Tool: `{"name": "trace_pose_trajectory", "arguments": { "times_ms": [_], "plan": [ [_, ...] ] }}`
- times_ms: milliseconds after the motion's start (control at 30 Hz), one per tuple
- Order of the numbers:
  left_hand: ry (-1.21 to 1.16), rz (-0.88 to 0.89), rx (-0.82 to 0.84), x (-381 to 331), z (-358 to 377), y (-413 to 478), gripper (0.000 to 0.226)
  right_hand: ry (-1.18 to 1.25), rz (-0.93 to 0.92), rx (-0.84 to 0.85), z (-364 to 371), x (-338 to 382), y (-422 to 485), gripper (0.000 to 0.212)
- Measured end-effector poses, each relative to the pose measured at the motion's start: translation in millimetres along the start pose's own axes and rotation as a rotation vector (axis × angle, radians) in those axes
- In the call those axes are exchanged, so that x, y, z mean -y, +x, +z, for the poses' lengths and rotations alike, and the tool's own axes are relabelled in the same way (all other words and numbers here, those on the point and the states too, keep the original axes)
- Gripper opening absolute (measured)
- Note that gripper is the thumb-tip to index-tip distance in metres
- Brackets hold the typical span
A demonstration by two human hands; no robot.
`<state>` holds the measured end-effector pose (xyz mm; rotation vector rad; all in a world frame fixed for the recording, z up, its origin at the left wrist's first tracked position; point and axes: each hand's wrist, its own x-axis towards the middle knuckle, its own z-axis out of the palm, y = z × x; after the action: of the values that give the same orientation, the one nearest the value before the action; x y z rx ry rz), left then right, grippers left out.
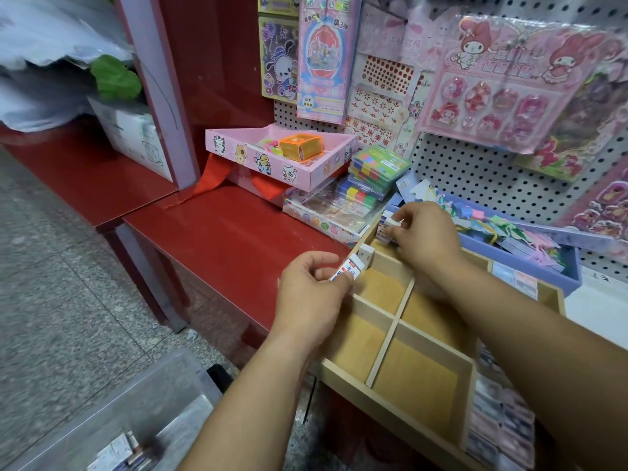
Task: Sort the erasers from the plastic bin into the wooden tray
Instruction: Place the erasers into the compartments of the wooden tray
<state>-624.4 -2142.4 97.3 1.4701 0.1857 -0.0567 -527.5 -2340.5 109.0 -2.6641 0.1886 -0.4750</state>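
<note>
At centre frame, the left hand [311, 294] pinched one white eraser [346, 270] with a red-and-blue printed sleeve between thumb and fingers, holding it at the near-left rim of the wooden tray [387, 399]. Just above it, a second eraser [366, 253] stood inside the tray's upper-left compartment, against the wall. Up and to the right, the right hand [426, 236] had its fingers closed around a small stack of erasers [387, 227] at the tray's far end (how many could not be told). The tray's remaining light-wood compartments, divided by thin slats, showed bare floors.

Lower left of the frame: a clear plastic bin [142, 413] on the speckled floor, with more sleeved erasers blurred at its bottom.

Surroundings: the tray sat on a red shelf [221, 239]. Behind it, a blue box [530, 263] of small tagged items; left of that, stacked colourful packets [377, 171] and a pink cartoon-printed tray [272, 158] holding an orange box [300, 147]. Upper right: a white pegboard [475, 171] hung with pink sticker packs [516, 86].
</note>
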Motion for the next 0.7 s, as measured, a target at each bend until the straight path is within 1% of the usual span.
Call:
{"name": "trace_pose_trajectory", "arguments": {
  "times_ms": [133, 300, 433, 533, 600, 633, 700],
  "plan": [
    [0.023, 0.020, 0.024, -1.4, -1.4, -0.2, 0.014, -0.160, -0.036, 0.000, 6.1, 6.8, 6.5, 0.022],
    [0.022, 0.026, 0.029, -2.4, -2.3, 1.8, 0.013, -0.234, -0.053, 0.007, 12.2, 8.1, 10.0, 0.019],
    [0.037, 0.029, 0.027, -2.3, -2.4, 2.3, 0.014, -0.278, -0.048, -0.020, 12.5, 10.1, 9.5, 0.024],
    [0.044, 0.031, 0.022, -1.7, -4.2, 2.0, 0.013, -0.215, -0.026, -0.031, 6.3, 13.4, 3.4, 0.018],
    [0.044, 0.041, 0.019, -2.2, -4.4, 1.5, 0.013, -0.099, -0.051, -0.044, -3.1, 20.1, -6.4, 0.012],
    [0.049, 0.045, 0.017, -2.5, -3.8, 1.2, 0.012, 0.010, -0.070, -0.029, -9.2, 25.9, -14.9, 0.016],
    [0.045, 0.051, 0.013, -2.6, -3.0, 0.5, 0.012, 0.266, -0.089, 0.093, -21.5, 38.7, -35.9, 0.033]
  ]
}}
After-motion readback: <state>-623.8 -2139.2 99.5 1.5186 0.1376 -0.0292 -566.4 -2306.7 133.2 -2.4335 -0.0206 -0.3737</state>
